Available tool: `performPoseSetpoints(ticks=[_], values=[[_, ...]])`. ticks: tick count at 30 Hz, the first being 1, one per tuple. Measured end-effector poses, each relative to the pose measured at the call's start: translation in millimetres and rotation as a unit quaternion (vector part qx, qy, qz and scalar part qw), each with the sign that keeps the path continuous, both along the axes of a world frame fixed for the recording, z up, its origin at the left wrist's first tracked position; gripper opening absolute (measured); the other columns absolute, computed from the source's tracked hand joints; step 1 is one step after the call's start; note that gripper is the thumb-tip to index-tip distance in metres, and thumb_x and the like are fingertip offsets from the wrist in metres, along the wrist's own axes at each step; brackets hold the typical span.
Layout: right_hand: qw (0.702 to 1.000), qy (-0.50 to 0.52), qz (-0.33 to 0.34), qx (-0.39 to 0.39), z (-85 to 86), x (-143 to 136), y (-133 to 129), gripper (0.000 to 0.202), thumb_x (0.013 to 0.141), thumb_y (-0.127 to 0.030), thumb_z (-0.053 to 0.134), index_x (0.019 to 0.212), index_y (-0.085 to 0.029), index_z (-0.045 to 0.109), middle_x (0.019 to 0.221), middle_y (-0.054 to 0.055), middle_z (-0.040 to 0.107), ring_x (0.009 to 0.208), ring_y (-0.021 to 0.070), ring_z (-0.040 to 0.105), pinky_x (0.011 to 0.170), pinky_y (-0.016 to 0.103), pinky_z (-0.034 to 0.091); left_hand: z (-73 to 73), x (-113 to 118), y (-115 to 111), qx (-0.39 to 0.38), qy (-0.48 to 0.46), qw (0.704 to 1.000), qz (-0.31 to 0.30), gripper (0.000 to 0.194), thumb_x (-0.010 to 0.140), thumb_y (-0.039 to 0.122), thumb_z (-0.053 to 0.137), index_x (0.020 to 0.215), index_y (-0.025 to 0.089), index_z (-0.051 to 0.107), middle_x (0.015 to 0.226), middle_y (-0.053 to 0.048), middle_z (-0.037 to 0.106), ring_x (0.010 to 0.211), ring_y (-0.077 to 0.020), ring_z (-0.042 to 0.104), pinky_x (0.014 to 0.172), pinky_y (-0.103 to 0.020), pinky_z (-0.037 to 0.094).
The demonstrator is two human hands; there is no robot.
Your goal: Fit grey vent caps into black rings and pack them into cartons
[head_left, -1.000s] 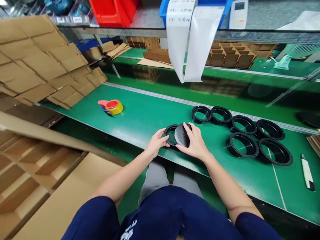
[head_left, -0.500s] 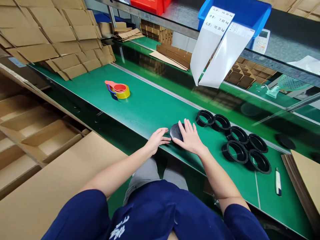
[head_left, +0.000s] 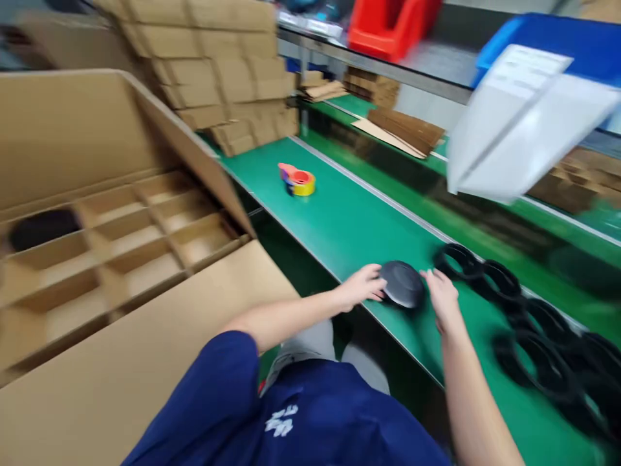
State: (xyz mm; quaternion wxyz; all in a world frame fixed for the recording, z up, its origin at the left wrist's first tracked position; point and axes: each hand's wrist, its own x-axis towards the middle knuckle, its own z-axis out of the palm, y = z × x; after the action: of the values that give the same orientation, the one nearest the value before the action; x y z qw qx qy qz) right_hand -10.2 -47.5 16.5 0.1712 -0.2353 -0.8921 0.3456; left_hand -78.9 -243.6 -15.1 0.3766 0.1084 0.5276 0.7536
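A black round part (head_left: 402,283), domed like a lid or a cap, is between my two hands over the green work surface (head_left: 334,220). My left hand (head_left: 363,287) has its fingers closed on the left rim of this part. Curled and a little blurred, my right hand (head_left: 442,298) has its fingertips at the right rim. The part looks tilted, with a dark shadow below it. Several black rings (head_left: 499,283) with wide rims lie to the right of my right hand, smeared by motion.
A large carton (head_left: 145,298) with cardboard compartments stands at my left; a dark object (head_left: 44,229) sits in one. A tape dispenser (head_left: 298,180) with yellow tape lies farther along the surface. Stacked cardboard dividers (head_left: 218,71) stand behind. White papers (head_left: 528,123) hang from a blue bin (head_left: 567,52).
The view has swung left, bringing more of the carton in. My right hand has come off the top of the black part to its right side; my left fingers have closed on its left rim.
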Motion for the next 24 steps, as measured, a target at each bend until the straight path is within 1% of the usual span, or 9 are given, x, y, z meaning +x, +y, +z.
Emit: performPoseSetpoints(ticks=[4,7,10,12,15,17,20,22,24], values=[[0.965,0.037,0.042,-0.258,-27.0,18,-5,0.086,0.075,-0.063,0.079,0.147,-0.024,0.055,0.143,0.009,0.060,0.134,0.0354,0.056,0.117,0.048,0.043,3.4,0,-12,-0.071,0.260,0.962,-0.052,0.111,0.063,0.050,0.092,0.158,0.028,0.038,0.146,-0.019,0.051,0.115,-0.0366,0.065,0.099,-0.053,0.055],[0.952,0.034,0.063,-0.296,-28.2,11,-33,0.082,0.077,-0.060,0.080,0.146,-0.023,0.056,0.147,0.010,0.058,0.138,0.0365,0.051,0.119,0.047,0.042,21.5,-2,-45,-0.171,0.473,0.863,-0.046,0.125,0.053,0.048,0.099,0.160,0.035,0.035,0.160,-0.015,0.036,0.147,-0.0490,0.035,0.115,-0.065,0.036],[0.933,0.013,0.138,-0.332,-10.5,-5,-81,0.074,0.081,-0.060,0.077,0.143,-0.023,0.057,0.145,0.011,0.059,0.136,0.0361,0.054,0.110,0.043,0.052,49.1,2,-91,-0.189,0.593,0.783,0.002,0.114,0.057,0.038,0.098,0.157,0.036,0.043,0.169,-0.010,0.020,0.153,-0.0507,0.018,0.120,-0.069,0.022],[0.909,-0.011,0.227,-0.351,2.9,-17,-111,0.067,0.087,-0.058,0.073,0.144,-0.026,0.057,0.147,0.010,0.058,0.136,0.0339,0.054,0.105,0.040,0.055,67.1,7,-125,-0.160,0.602,0.781,0.035,0.098,0.062,0.031,0.094,0.152,0.032,0.052,0.167,-0.011,0.026,0.152,-0.0491,0.023,0.123,-0.064,0.021],[0.865,-0.043,0.360,-0.348,13.3,-36,-138,0.060,0.095,-0.058,0.063,0.147,-0.030,0.056,0.154,0.008,0.052,0.139,0.0316,0.052,0.102,0.040,0.058,85.5,12,-184,-0.142,0.546,0.820,0.097,0.077,0.069,0.028,0.087,0.142,0.029,0.064,0.156,-0.014,0.044,0.145,-0.0460,0.038,0.125,-0.057,0.025],[0.861,-0.045,0.394,-0.320,7.5,-48,-135,0.060,0.096,-0.060,0.058,0.149,-0.032,0.054,0.154,0.008,0.052,0.137,0.0317,0.054,0.099,0.041,0.060,89.2,9,-231,-0.213,0.522,0.799,0.208,0.071,0.071,0.033,0.086,0.139,0.030,0.067,0.152,-0.015,0.046,0.142,-0.0446,0.040,0.124,-0.056,0.025],[0.930,-0.031,0.307,-0.201,-25.5,-71,-110,0.063,0.092,-0.068,0.056,0.141,-0.028,0.061,0.141,0.010,0.063,0.123,0.0353,0.064,0.095,0.048,0.061,85.6,-20,-314,-0.423,0.475,0.630,0.446,0.077,0.074,0.041,0.085,0.146,0.032,0.059,0.160,-0.012,0.031,0.145,-0.0426,0.033,0.124,-0.054,0.024],[0.968,-0.034,0.236,-0.084,-57.0,-86,-91,0.069,0.086,-0.076,0.054,0.128,-0.023,0.068,0.128,0.013,0.069,0.113,0.0394,0.067,0.093,0.056,0.059,82.4,-58,-375,-0.552,0.389,0.515,0.528,0.085,0.076,0.044,0.083,0.153,0.034,0.049,0.162,-0.011,0.023,0.146,-0.0416,0.030,0.123,-0.053,0.025],[0.974,-0.029,0.225,0.013,-85.1,-98,-78,0.074,0.082,-0.080,0.049,0.120,-0.021,0.072,0.120,0.015,0.071,0.111,0.0420,0.067,0.094,0.061,0.056,79.8,-104,-430,-0.632,0.303,0.475,0.532,0.088,0.077,0.048,0.082,0.155,0.036,0.044,0.158,-0.013,0.028,0.144,-0.0431,0.031,0.121,-0.052,0.028]])
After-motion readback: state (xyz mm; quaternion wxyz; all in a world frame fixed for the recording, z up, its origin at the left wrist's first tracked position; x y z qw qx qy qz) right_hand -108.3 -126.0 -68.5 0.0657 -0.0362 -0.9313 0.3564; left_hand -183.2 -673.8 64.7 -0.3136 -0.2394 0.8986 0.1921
